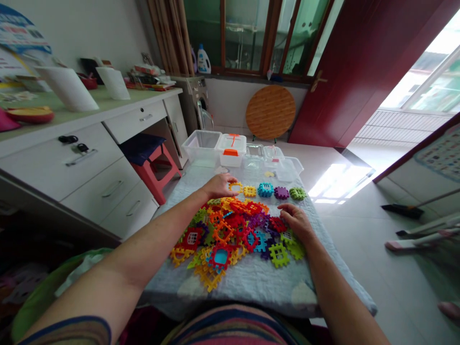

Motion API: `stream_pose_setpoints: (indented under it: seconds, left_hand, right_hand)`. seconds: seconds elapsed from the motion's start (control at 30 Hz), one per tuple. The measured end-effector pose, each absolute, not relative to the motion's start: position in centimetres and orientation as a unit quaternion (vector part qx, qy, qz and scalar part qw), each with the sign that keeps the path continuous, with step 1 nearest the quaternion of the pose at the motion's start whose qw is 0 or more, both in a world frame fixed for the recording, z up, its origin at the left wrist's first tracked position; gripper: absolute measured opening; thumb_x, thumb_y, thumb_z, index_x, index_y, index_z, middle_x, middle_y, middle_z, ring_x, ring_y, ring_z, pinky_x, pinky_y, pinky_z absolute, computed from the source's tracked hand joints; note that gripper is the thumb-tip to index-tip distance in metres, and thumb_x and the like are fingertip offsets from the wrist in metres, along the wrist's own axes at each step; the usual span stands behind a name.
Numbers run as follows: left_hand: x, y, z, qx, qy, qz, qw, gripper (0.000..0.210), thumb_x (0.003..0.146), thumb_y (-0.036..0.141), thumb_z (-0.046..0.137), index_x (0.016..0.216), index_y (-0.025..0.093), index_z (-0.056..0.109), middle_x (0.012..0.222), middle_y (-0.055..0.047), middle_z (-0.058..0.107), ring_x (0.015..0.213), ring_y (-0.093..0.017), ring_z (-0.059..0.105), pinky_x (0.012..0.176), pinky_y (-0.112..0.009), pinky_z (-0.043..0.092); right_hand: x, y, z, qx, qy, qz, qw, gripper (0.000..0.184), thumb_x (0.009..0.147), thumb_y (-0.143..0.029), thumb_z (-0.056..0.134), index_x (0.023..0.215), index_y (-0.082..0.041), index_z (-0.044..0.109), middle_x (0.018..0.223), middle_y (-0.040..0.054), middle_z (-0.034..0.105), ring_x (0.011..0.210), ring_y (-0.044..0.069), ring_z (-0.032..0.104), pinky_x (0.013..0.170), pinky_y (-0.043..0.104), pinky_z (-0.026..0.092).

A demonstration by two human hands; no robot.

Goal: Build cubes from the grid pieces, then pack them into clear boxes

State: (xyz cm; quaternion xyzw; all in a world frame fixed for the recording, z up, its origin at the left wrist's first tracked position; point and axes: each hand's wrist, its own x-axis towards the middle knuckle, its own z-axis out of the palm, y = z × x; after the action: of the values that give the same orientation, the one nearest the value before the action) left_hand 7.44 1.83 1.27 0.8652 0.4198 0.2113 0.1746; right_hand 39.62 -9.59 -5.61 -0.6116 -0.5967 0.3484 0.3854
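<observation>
My left hand (220, 186) is closed on the edge of a yellow square interlocking block (235, 184), at the left end of a row. To its right in that row are a smaller yellow block (249, 191), a blue block (266, 189), a purple block (281, 192) and a green block (297, 193). A heap of loose toothed pieces (233, 230) in several colours lies below the row. Over the heap's right side, my right hand (297, 221) is open, fingers slightly bent, near a red piece (278, 224); whether it touches the heap I cannot tell.
Clear plastic boxes (203, 148) stand along the far edge of the cloth-covered table (273, 287), one with an orange-latched lid (233, 149). A pink stool (154, 167) and white drawers (82, 167) are at the left. A round wooden board (271, 112) leans on the far wall.
</observation>
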Motion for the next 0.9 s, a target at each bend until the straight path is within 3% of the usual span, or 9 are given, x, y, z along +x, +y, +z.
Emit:
stream_pose_setpoints:
  seconds: [0.3, 0.57, 0.9]
  left_hand:
    - [14.4, 4.6, 0.3, 0.892, 0.433, 0.087, 0.094, 0.054, 0.069, 0.046, 0.069, 0.114, 0.016, 0.069, 0.112, -0.008, 0.069, 0.100, -0.024, 0.064, 0.088, -0.027, 0.047]
    - [16.1, 5.8, -1.8, 0.887, 0.448, 0.017, 0.111, 0.048, 0.059, 0.046, 0.073, 0.099, 0.019, 0.072, 0.101, -0.007, 0.071, 0.091, -0.024, 0.065, 0.075, -0.026, 0.048]
    - [15.9, 6.5, -1.9, 0.885, 0.448, -0.006, 0.128, 0.054, 0.056, 0.043, 0.073, 0.104, 0.019, 0.068, 0.110, -0.010, 0.068, 0.095, -0.025, 0.063, 0.081, -0.027, 0.048]
  right_hand:
    - [39.5, -9.7, -5.5, -0.610, -0.589, 0.354, 0.395, 0.029, 0.076, -0.036, 0.054, 0.096, -0.018, 0.065, 0.063, -0.0027, 0.056, 0.053, 0.012, 0.045, 0.052, 0.025, 0.036]
    - [39.2, -9.8, -5.0, -0.616, -0.578, 0.357, 0.399, 0.031, 0.074, -0.038, 0.054, 0.094, -0.018, 0.065, 0.062, -0.0021, 0.056, 0.055, 0.012, 0.047, 0.052, 0.025, 0.037]
    - [39.0, -10.0, -4.6, -0.619, -0.577, 0.355, 0.398, 0.029, 0.074, -0.038, 0.054, 0.092, -0.018, 0.065, 0.062, -0.0016, 0.056, 0.055, 0.013, 0.049, 0.053, 0.025, 0.039]
